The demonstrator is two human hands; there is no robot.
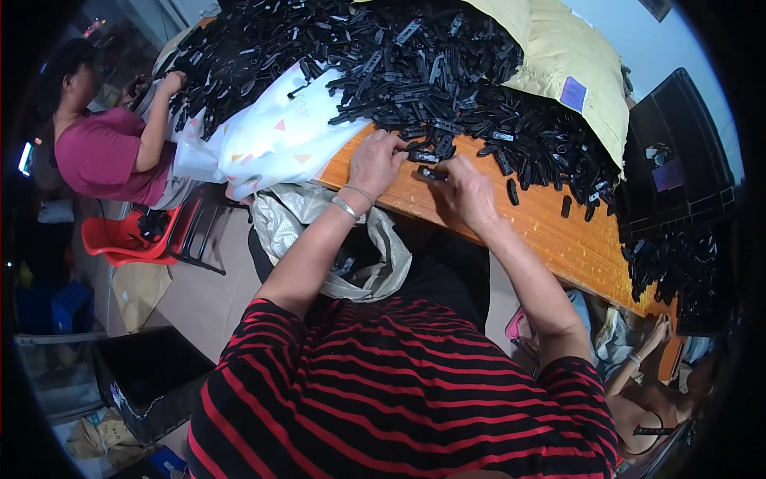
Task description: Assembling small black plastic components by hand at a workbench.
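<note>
Black parts [423, 68], orange-brown table [550, 251], red-striped black shirt [399, 383], pale yellow sack [574, 56]

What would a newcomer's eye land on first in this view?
Probably the huge heap of small, elongated black plastic-looking pieces spread over the far side of the orange-brown wooden table. Next, the black-and-red striped fabric shirt filling the lower middle, with the person's left hand and right hand above it at the near table edge. The red plastic chair stands out at left.
</note>
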